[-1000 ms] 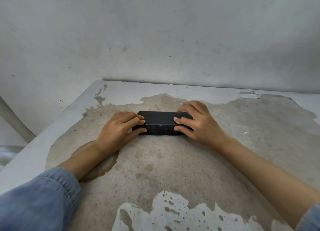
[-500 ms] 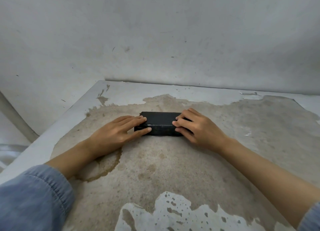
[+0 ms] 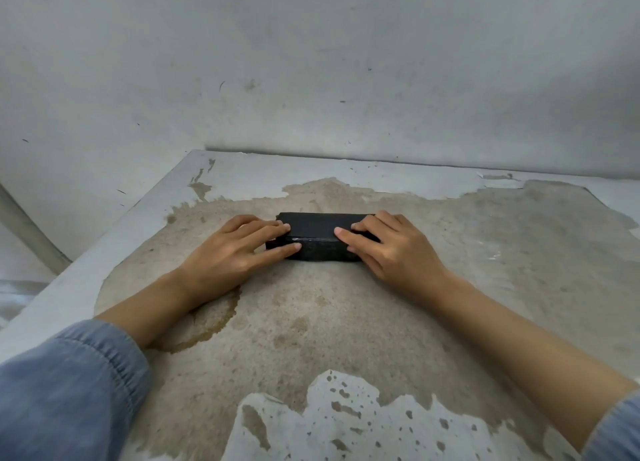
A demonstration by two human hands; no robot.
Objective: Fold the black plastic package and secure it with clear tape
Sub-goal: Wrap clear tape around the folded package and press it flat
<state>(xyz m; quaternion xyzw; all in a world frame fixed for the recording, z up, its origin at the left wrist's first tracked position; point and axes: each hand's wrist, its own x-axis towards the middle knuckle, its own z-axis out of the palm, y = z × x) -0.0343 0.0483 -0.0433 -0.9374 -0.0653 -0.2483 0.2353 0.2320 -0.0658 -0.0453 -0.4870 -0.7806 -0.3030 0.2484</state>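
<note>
Black plastic package (image 3: 320, 236), folded into a compact rectangular block, lying flat on the tabletop (image 3: 346, 322) between the two hands. No brand, label or legible writing on its visible top or near side. Left hand (image 3: 239, 254) laid palm down over the package's left end: fingers (image 3: 268, 230) extended across the top face, thumb (image 3: 282, 251) pressed along the near side; a flat pressing hold, not a closed fist. Right hand (image 3: 388, 249) set on the opposite end in mirror fashion: fingers (image 3: 367, 223) curved over the top edge, thumb tip (image 3: 341, 233) resting on the upper face near the seam. A pale horizontal fold line running between the two thumbs. Blue sleeve (image 3: 69, 388) pushed up the left forearm; edge of a matching sleeve at the lower right corner. Tabletop surface worn, white paint peeled to bare brown patches beneath both wrists. Grey wall (image 3: 311, 62) beyond the fingertips, scuffed, unmarked by text.
</note>
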